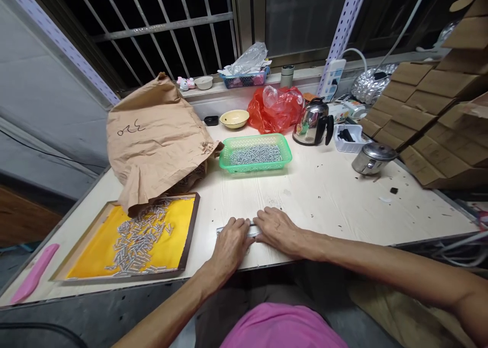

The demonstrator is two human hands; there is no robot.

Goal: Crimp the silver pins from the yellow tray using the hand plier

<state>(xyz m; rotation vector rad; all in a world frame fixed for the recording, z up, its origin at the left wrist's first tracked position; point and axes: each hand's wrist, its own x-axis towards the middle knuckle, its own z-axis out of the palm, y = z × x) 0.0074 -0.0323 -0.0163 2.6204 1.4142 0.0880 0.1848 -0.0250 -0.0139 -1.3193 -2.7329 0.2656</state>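
Left of the basket (pixel 253 169), at the near edge of the surface (pixel 324 200), lies a pink tool (pixel 35 274). Between it and the basket, on the near side, sits a tray (pixel 189 233) with a yellow lining (pixel 91 254), where many pins (pixel 133 249) lie loose in a heap, in no order. A paper bag (pixel 160 129) slumps over the tray's far edge, left of the basket. Directly on the near side of the basket, well apart from it, the left hand (pixel 232 244) is closed over a strip (pixel 252 230), fingers bent on top and thumb at the near side; the strip's left end sticks out past it. The right hand (pixel 276 226), just beside, pinches the strip too, hiding its other end. Whether the strip touches the surface cannot be told. The basket itself holds a layer of similar small pieces (pixel 257 154). So metal pieces lie both in the tray and in the basket, and the strip is in hand; how much is finished cannot be judged. Right of the basket stand a kettle (pixel 310 122) and, farther right, a pot (pixel 373 160).
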